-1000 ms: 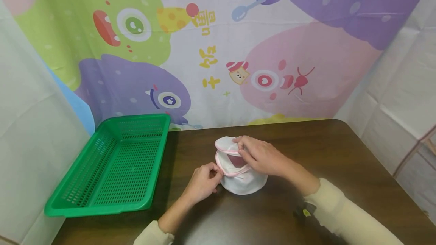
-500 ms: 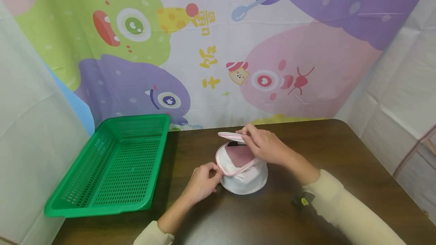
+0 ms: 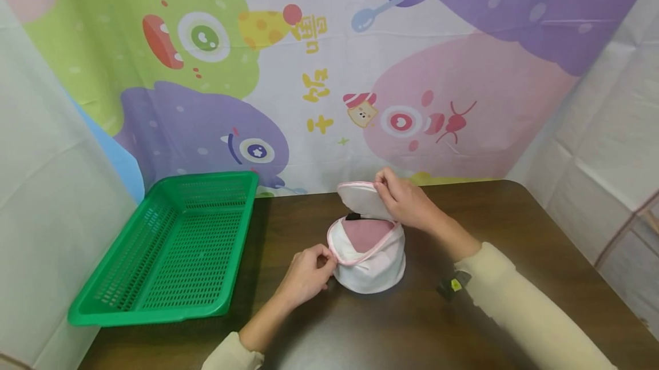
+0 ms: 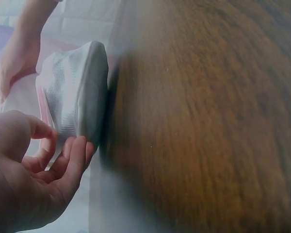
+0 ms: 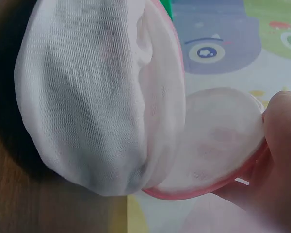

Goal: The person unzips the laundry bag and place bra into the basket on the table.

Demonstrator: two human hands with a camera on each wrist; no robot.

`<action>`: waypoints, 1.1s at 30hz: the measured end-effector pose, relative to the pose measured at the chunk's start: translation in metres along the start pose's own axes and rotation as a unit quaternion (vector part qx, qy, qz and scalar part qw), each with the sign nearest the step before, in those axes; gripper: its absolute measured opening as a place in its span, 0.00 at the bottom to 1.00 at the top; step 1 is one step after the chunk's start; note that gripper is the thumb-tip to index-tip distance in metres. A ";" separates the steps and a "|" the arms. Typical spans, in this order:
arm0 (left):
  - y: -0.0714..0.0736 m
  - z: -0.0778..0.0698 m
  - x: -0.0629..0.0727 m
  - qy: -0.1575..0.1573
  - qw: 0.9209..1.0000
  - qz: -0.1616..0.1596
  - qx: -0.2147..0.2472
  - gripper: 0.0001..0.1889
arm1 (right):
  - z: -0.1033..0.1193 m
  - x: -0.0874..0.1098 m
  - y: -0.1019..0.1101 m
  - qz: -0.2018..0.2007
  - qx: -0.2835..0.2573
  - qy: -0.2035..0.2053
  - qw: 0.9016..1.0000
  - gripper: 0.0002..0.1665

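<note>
A round white mesh laundry bag (image 3: 372, 275) with pink trim stands on the brown table (image 3: 329, 335), its top unzipped. My left hand (image 3: 305, 274) pinches the front left of its rim; the left wrist view shows thumb and fingertips against the mesh side (image 4: 70, 94). Between thumb and fingers, my right hand (image 3: 408, 201) grips the edge of the round lid (image 5: 218, 141) and holds it raised at the back. A mauve piece (image 3: 368, 235) shows in the opening, with a small black part (image 3: 353, 217) behind it. What else lies inside is hidden.
At the left of the table stands a green plastic basket (image 3: 239, 244) with slotted walls. A cartoon-printed cloth (image 3: 319, 158) hangs behind the table's back edge. A dark object with a yellow-green mark (image 3: 453, 285) is by the right sleeve.
My right hand has lifted the lid up and back, from just above the opening to nearly upright, baring more of the mauve piece. The left hand has stayed at the rim.
</note>
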State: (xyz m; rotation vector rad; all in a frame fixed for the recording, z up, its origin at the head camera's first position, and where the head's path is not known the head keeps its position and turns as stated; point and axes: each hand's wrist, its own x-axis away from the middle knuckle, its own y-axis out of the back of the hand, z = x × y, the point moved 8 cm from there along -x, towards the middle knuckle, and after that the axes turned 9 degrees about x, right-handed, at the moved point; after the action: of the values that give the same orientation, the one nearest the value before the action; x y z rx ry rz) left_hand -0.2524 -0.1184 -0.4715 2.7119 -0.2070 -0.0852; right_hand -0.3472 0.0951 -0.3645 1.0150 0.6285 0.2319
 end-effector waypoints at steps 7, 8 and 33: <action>-0.001 0.000 0.000 -0.003 1.000 0.000 -0.004 0.05 | -0.019 -0.004 -0.006 -0.008 -0.013 -0.040 0.999 0.06; -0.001 -0.001 0.000 -0.003 1.000 0.000 -0.003 0.05 | -0.021 -0.005 -0.007 -0.009 -0.015 -0.044 0.999 0.06; -0.001 0.003 -0.002 0.001 1.000 0.003 -0.021 0.06 | -0.062 -0.007 -0.017 -0.049 -0.033 -0.123 0.991 0.13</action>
State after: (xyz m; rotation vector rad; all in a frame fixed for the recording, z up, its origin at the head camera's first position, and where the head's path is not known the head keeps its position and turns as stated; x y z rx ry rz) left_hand -0.2543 -0.1183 -0.4743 2.6700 -0.2096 -0.0845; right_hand -0.3905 0.1275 -0.3991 0.9297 0.4417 0.0389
